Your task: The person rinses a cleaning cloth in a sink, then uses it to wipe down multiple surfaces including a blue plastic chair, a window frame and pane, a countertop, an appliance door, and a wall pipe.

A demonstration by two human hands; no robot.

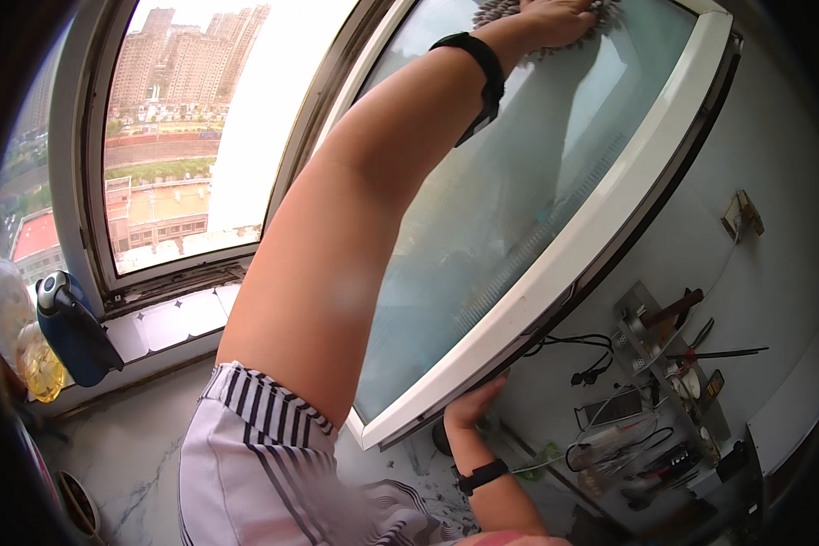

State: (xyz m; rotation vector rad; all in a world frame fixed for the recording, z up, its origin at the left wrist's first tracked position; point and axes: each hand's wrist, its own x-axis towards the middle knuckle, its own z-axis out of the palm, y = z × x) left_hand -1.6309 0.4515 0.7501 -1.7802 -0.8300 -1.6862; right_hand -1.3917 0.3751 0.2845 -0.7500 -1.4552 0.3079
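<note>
My left hand (558,22) is at the top of the view, its fingers partly cut off by the edge. It holds a grey chenille cleaning cloth (495,12) flat against the glass pane (478,198) of a tilted white-framed window sash (532,300). My left arm crosses in front of the sash, with a black band at the wrist. Below, my right hand (476,403) grips the sash's lower outer edge; its fingertips are partly hidden behind the frame. The right wrist also bears a black band.
An open window frame (177,269) at left looks out on high buildings. On the tiled sill (177,317) stand a dark blue bottle (75,334) and a clear container of yellow liquid (41,365). At right, a metal wall rack (676,382) holds utensils, near black cables (590,375) and a wall socket (742,215).
</note>
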